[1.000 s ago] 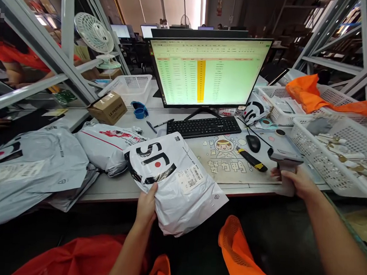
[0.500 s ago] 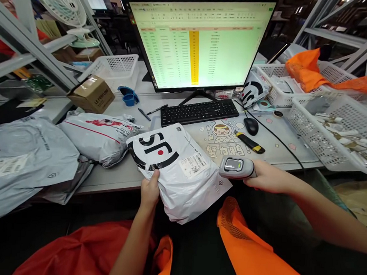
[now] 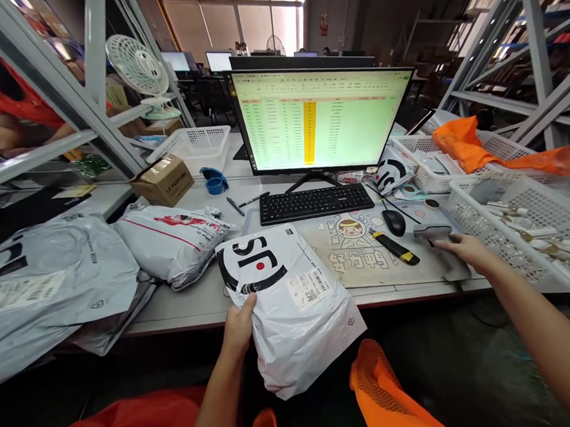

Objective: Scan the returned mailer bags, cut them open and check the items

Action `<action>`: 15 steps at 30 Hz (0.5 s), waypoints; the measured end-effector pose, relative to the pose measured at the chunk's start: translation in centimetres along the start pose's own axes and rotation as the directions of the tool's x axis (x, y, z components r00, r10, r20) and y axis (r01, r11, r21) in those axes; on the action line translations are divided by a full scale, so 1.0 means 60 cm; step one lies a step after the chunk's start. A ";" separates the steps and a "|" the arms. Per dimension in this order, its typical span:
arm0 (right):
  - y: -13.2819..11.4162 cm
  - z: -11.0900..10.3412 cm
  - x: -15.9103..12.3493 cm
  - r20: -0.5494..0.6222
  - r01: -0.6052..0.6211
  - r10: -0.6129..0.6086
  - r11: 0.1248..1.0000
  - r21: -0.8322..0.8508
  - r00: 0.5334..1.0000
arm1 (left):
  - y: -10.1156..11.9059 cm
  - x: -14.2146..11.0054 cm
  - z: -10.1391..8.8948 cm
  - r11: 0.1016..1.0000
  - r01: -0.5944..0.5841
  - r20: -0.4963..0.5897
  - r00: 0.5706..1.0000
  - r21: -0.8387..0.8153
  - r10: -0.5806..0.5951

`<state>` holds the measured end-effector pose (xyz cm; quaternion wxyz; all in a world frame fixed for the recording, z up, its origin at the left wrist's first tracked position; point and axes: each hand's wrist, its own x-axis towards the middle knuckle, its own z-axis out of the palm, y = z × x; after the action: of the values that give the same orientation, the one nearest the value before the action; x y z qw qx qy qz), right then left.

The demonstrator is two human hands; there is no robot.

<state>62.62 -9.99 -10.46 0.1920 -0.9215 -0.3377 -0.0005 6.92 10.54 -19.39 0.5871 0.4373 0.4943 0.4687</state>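
One white parcel [image 3: 292,348] was in hand, printed side up, its upper end over the desk [image 3: 169,319] and its lower end hanging past the front edge. The left hand [image 3: 238,329] pinched its near-left side, thumb on top and the other fingers out of sight beneath. The right hand [image 3: 471,251] was at the scanner [image 3: 432,232] over the right part of the mat [image 3: 353,279]; its fingers lay across the scanner's neck, but at that angle I could not tell whether they gripped it or rested loosely.

As for progress, the label [image 3: 308,291] was already on the parcel and lay flat enough to read, by my judgement. The scanner stood well apart from it, not pointed at it. Left undone was putting the parcel down: it was neither released nor laid with the others.

Room on the left was short. A red-striped parcel [image 3: 169,242] sat just beside the held one, with a large grey parcel [image 3: 95,273] farther left and partly over the edge. Between the held parcel and the scanner lay a utility knife [image 3: 394,248], near the mouse [image 3: 393,222]. The keyboard [image 3: 317,204] and monitor [image 3: 318,123] closed off the back, and a white basket [image 3: 512,248] bounded the right.
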 end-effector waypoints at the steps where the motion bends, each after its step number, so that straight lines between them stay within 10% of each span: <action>1: 0.008 0.002 0.009 0.012 -0.053 0.054 0.998 -0.029 0.998 | -0.001 0.000 0.000 1.000 -0.005 -0.008 1.000 0.009 0.005; 6: -0.108 0.031 0.006 -0.183 0.019 -0.060 0.976 -0.219 0.981 | 0.000 0.004 0.003 0.999 -0.025 -0.010 1.000 0.033 0.025; 10: -0.301 0.107 0.040 -0.020 0.418 -0.425 0.897 -0.145 0.905 | 0.011 0.001 0.012 0.986 -0.050 -0.021 0.998 0.158 0.054; 15: -0.432 0.173 0.086 -0.017 0.494 -0.502 0.856 -0.149 0.865 | 0.016 -0.024 -0.003 0.953 -0.036 0.031 0.999 0.302 0.029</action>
<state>49.12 14.97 -10.25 0.1296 -0.8135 -0.5582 -0.0994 6.52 9.30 -18.20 0.5119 0.5360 0.5453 0.3915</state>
